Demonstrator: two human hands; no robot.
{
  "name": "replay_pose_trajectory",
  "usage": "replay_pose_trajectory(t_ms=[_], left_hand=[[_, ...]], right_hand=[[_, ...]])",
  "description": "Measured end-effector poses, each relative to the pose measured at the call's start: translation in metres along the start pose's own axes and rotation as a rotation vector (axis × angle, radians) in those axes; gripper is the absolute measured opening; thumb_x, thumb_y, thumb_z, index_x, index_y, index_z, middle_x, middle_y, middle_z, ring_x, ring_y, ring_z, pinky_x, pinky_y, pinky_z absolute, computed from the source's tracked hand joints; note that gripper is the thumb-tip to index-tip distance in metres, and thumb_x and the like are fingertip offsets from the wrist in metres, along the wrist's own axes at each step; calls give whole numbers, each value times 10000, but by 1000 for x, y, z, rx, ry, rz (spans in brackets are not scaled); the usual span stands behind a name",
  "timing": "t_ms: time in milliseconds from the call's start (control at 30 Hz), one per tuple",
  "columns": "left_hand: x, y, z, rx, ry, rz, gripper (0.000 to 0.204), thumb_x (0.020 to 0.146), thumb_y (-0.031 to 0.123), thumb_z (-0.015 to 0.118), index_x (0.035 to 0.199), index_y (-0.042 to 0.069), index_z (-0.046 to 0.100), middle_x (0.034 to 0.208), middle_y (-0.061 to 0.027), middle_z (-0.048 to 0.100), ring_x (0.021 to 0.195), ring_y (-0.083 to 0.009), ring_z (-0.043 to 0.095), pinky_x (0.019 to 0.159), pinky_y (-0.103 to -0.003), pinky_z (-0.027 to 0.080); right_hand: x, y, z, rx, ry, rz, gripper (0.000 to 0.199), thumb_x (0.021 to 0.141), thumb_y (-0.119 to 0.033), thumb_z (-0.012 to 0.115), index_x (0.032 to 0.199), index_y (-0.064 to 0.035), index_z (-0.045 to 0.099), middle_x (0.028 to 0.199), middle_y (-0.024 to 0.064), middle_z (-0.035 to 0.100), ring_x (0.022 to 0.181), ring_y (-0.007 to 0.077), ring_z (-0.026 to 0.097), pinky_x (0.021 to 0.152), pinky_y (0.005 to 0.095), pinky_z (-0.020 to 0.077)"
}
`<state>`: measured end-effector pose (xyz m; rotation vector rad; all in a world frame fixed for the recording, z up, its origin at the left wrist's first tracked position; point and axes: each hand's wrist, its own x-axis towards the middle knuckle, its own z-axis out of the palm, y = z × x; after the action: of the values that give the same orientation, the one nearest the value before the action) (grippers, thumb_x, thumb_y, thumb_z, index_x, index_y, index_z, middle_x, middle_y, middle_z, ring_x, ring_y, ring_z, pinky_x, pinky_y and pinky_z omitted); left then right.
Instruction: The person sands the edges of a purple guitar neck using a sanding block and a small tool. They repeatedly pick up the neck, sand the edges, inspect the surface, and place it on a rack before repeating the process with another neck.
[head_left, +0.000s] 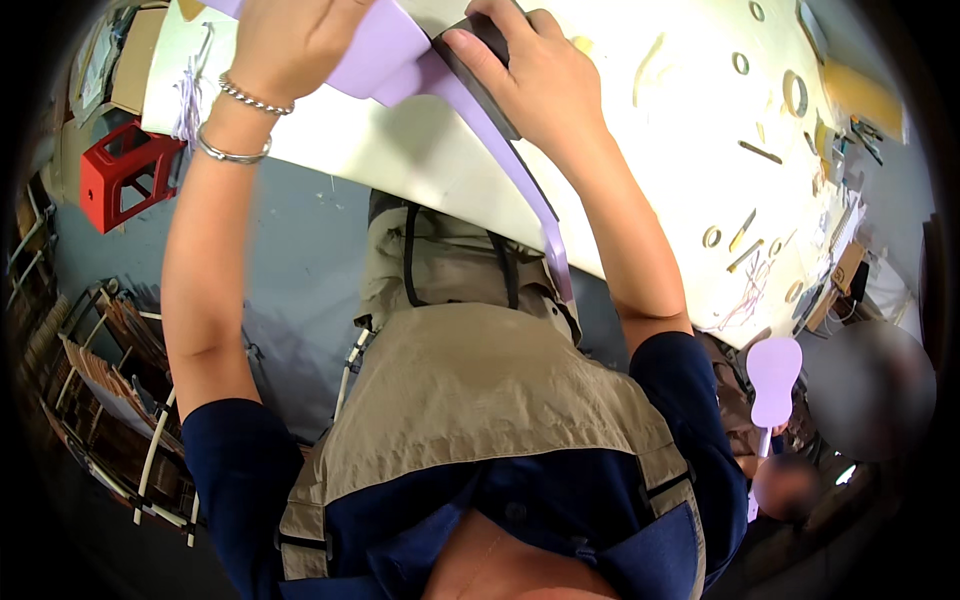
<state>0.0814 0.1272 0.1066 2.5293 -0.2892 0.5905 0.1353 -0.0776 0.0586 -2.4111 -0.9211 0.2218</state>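
Note:
A lilac guitar-shaped wooden piece (395,60) lies at the near edge of a pale workbench (660,150), its long thin neck (540,215) hanging off the edge toward me. My left hand (290,45), with two bracelets at the wrist, grips the wide body at the top of the picture. My right hand (525,70) presses a dark block (480,75) against the body where the neck begins. My beige apron (470,390) fills the lower middle.
Small wooden rings and sticks (745,235) are scattered over the bench to the right. A second lilac guitar-shaped piece (772,375) is held by another person at lower right. A red stool (120,175) stands at upper left, wooden frames (100,380) at left.

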Motion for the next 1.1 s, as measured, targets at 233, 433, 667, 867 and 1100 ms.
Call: replay_pose_trajectory(t_ms=[233,433,667,867,1100], left_hand=[[1,3,0,-54,-54,-32,360,956,238,391,772,26,616,794,-100,650,732,-306,562,775,-379,417],[-1,-5,-12,-58,-210,-49,361,958,266,361,1017,35,632,854,-87,627,855,-277,579,992,-419,355],[-7,-21,7,-105,-54,47,380,964,234,333,896,20,639,754,-87,615,753,-283,561,890,-395,385],[4,7,-2,-141,23,13,339,938,224,415,797,10,636,698,-96,610,668,-299,534,703,-366,411],[-3,-5,4,-134,33,11,322,937,222,426,802,15,633,688,-98,590,648,-299,506,662,-368,401]], right_hand=[[-111,60,-53,-18,-284,254,428,848,-510,563,1145,-201,581,1013,150,605,905,315,626,772,397,500],[-96,123,-78,-982,119,35,372,831,-402,639,1173,-257,609,1004,142,611,966,263,606,785,371,491],[-42,74,19,-338,30,352,427,807,-422,662,737,-8,586,734,133,611,644,299,616,556,387,489],[-28,82,-5,823,-29,429,227,840,-130,681,896,57,566,815,129,658,684,160,661,530,248,511],[23,39,-14,781,-162,-428,75,767,-31,712,824,-13,667,782,47,659,725,147,629,605,263,499]])
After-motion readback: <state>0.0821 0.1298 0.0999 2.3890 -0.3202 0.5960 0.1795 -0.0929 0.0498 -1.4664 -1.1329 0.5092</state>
